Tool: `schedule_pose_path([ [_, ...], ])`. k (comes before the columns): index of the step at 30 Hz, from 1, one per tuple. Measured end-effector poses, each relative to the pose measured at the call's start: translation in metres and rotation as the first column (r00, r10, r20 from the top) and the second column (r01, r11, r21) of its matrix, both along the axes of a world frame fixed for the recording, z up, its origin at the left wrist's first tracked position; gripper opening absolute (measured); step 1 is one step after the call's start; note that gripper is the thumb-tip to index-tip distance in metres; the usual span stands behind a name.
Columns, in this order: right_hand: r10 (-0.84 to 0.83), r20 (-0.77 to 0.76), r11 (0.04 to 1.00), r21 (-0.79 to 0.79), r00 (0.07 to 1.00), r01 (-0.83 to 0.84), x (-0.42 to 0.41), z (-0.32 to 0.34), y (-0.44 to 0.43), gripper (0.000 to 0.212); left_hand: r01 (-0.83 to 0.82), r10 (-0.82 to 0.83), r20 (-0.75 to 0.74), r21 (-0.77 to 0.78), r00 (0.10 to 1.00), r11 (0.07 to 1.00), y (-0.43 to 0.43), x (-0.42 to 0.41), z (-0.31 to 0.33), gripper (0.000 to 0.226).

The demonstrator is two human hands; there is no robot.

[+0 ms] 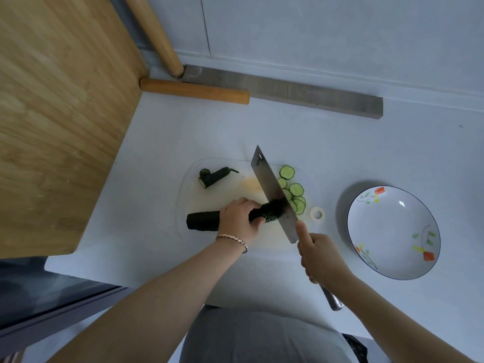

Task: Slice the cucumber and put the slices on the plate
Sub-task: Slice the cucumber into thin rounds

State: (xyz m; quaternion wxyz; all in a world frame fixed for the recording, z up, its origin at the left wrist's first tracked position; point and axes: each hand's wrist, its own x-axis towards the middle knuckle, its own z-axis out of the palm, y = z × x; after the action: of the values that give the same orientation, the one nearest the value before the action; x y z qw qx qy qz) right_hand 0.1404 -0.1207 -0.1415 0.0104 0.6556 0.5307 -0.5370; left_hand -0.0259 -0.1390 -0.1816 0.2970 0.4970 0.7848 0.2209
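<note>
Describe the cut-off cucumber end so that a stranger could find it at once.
Start at the white cutting board. In its far left corner lies the cucumber end. Unlike the long cucumber and the round slices, it is short, with a thin stem.

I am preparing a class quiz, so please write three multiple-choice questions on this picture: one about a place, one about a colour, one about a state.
1. Where do the cut slices lie?
A. right of the cleaver, on the cutting board
B. in a pot
C. on the floor

2. What colour is the cutting board?
A. black
B. white
C. red

3. What is the left hand doing?
A. lying flat
B. gripping the cucumber
C. lifting a cup

Key:
1 A, they fan out beside the blade.
2 B, its bare surface is white.
3 B, its fingers curl round it.
</note>
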Motion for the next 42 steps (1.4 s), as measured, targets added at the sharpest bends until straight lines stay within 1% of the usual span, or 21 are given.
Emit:
schedule_pose_path([
  [5, -0.03, 0.013, 1.0, 0.001, 0.999, 0.03, -0.012, -0.016, -0.003, 0.057, -0.001, 0.001, -0.01, -0.012, 1.0, 1.0, -0.001, 0.0, 0.002, 0.02],
  [9, -0.153, -0.058, 0.986, -0.073, 0.987, 0.149, -0.009, -0.014, -0.002, 0.058, 0.0, 0.0, 0.001, -0.021, 1.0, 1.0, 0.0, -0.001, 0.002, 0.021],
  [14, -0.186, -0.131, 0.979, -0.105, 0.974, 0.173, -0.003, 0.003, 0.004, 0.059, -0.02, 0.02, 0.028, -0.006, 0.999, 1.0, 0.0, -0.001, 0.001, 0.02],
  [18, -0.175, -0.162, 0.979, -0.13, 0.971, 0.155, -0.003, 0.016, 0.008, 0.059, -0.019, 0.019, 0.026, 0.0, 0.999, 1.0, 0.0, -0.001, 0.0, 0.022],
  [24, -0.127, -0.133, 0.988, -0.104, 0.983, 0.113, -0.006, 0.015, 0.008, 0.057, -0.016, 0.016, 0.019, 0.008, 1.0, 1.0, 0.0, -0.001, 0.0, 0.023],
  [28, -0.079, -0.058, 0.995, -0.072, 0.995, 0.075, -0.001, 0.011, 0.003, 0.057, -0.023, 0.023, 0.032, 0.008, 0.999, 1.0, 0.0, -0.001, 0.0, 0.023],
  [33, -0.093, -0.016, 0.993, -0.081, 0.996, 0.091, 0.003, 0.001, -0.01, 0.057, -0.025, 0.024, 0.028, 0.013, 0.999, 1.0, 0.0, 0.0, -0.001, 0.023],
  [37, -0.064, -0.004, 0.998, -0.025, 0.998, 0.064, -0.008, -0.012, -0.01, 0.056, 0.001, -0.001, 0.001, 0.031, 1.0, 1.0, -0.001, 0.0, 0.0, 0.023],
  [42, -0.182, -0.068, 0.978, -0.111, 0.981, 0.174, -0.006, -0.009, -0.003, 0.058, 0.055, -0.053, -0.026, 0.098, 0.998, 0.994, -0.006, -0.003, -0.002, 0.026],
])
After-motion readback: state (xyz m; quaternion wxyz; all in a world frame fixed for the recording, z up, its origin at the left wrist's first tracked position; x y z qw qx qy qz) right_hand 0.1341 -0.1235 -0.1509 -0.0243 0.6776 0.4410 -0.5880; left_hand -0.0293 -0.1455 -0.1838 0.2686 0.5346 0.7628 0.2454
